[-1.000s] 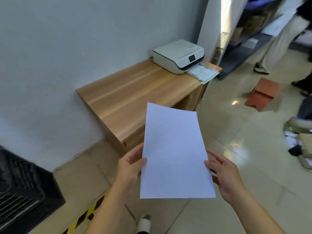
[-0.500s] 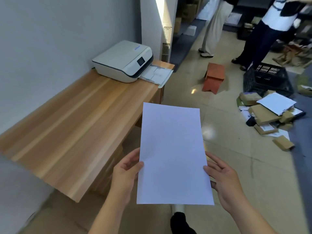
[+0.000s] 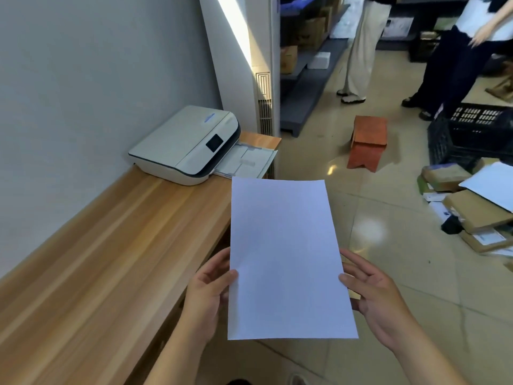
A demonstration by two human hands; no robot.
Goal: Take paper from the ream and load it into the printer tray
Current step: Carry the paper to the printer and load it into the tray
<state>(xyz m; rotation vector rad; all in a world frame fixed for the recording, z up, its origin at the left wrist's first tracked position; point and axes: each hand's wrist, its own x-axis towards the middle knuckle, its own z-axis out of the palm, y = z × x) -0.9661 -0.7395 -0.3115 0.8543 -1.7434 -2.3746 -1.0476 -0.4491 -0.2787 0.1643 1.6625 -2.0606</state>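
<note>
A white stack of paper (image 3: 286, 254) is held flat in front of me. My left hand (image 3: 206, 295) grips its left edge and my right hand (image 3: 380, 298) grips its right edge. The white printer (image 3: 184, 144) sits at the far end of the wooden table (image 3: 105, 257), against the grey wall. Its paper tray (image 3: 247, 162) is pulled out toward the table's end and lies just beyond the paper's top edge. The ream is not clearly visible.
A red stool (image 3: 367, 143) stands on the tiled floor ahead. A black crate (image 3: 469, 134) and scattered boxes and paper packs (image 3: 472, 201) lie at the right. Two people (image 3: 361, 48) stand farther back by shelves. A white pillar (image 3: 249, 59) rises behind the printer.
I have walked closer to the printer along the table. The printer and its tray now look nearer and larger. Both hands keep the same hold on the paper.
</note>
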